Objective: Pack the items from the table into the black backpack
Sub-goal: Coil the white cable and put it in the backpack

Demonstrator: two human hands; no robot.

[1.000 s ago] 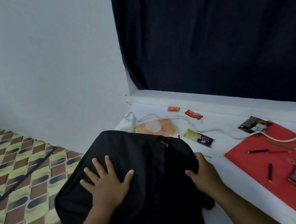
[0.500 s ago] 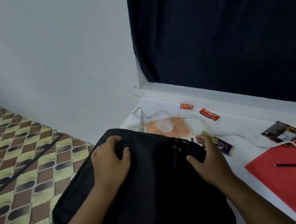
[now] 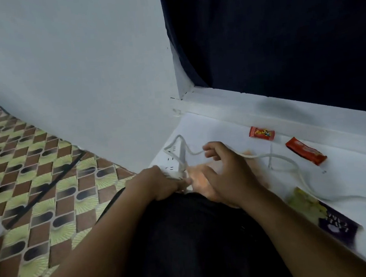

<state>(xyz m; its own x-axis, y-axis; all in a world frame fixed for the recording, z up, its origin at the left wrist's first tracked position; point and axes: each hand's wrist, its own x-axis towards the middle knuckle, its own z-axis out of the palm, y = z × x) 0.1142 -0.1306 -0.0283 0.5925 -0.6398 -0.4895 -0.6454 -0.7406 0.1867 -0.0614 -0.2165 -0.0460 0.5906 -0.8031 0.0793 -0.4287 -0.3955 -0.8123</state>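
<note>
Black backpack (image 3: 194, 244) lies at the table's near edge under both forearms. Left hand (image 3: 159, 183) grips the white power strip (image 3: 181, 161); right hand (image 3: 223, 174) hooks loosely curled fingers around its cord (image 3: 287, 161). Risk: hauling the long cord sweeps the red wrappers (image 3: 305, 150) off the table (image 3: 349, 180).

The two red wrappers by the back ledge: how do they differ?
The left red wrapper is shorter, carries a yellow printed picture and lies nearly level. The right red wrapper is longer, plainer and runs diagonally toward the near right. Both lie flat on the white table, untouched by either hand.
</note>
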